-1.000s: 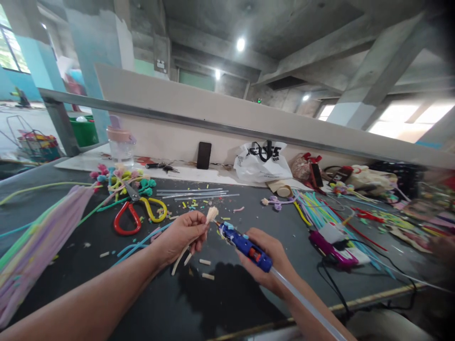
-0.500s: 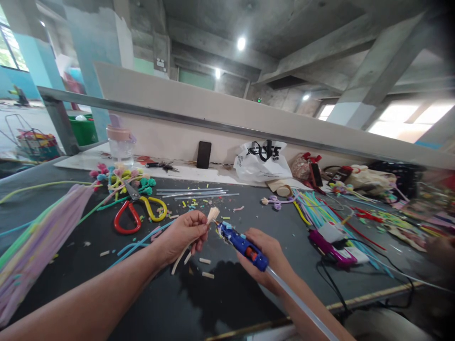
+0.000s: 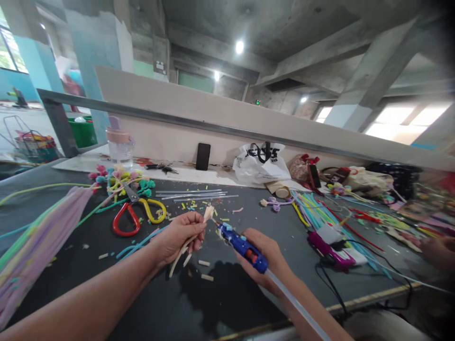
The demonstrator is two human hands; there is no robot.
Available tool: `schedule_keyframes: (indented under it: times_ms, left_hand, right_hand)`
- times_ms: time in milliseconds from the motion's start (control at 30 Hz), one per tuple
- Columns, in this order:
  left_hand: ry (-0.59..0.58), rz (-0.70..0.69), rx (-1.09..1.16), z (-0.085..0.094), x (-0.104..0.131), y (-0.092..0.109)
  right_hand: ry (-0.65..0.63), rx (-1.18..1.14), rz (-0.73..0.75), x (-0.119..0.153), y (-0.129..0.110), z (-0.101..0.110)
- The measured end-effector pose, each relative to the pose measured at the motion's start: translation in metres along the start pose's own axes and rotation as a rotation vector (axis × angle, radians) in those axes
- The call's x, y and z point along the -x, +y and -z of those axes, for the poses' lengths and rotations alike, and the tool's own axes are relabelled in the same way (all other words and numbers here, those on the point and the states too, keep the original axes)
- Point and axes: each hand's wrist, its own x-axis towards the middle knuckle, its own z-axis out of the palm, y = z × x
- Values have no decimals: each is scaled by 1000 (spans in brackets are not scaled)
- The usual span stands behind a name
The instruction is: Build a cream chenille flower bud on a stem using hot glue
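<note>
Pinched in my left hand is a small bundle of cream pipe cleaners, its top end poking up past the fingertips and thin tails hanging below. My right hand is wrapped around a blue hot glue gun, with a long clear glue stick running out of its back. The glue gun's nozzle points at the bundle's top, very close to it; whether they touch I cannot tell. Below my hands a few short cream pieces lie on the dark table.
Scissors with red and yellow handles lie left, near pipe-cleaner flowers. Clear glue sticks and scraps are ahead. A purple glue gun with black cable sits right, by coloured pipe cleaners. Another person's hand shows far right.
The bundle in my left hand has turned slightly and shifted a little left and its top looks narrower. The glue gun stays almost in place, its nozzle still beside it.
</note>
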Motion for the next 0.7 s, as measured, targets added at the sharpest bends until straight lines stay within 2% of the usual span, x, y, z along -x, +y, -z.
schedule_keyframes:
  times_ms: [233, 300, 367, 533, 700]
  left_hand:
    - [-27, 66, 79, 4, -2, 2]
    - [-36, 95, 94, 5, -3, 1]
    - [-42, 120, 103, 7, -3, -1]
    - [-46, 170, 92, 8, -2, -1]
    - [-133, 250, 54, 5, 2, 2]
  right_hand:
    - [129, 0, -29, -2, 21, 2]
    - [124, 18, -47, -3, 27, 1]
    - [64, 67, -110, -4, 33, 0]
    - [-282, 226, -419, -5, 47, -3]
    - [-384, 211, -478, -3, 53, 0]
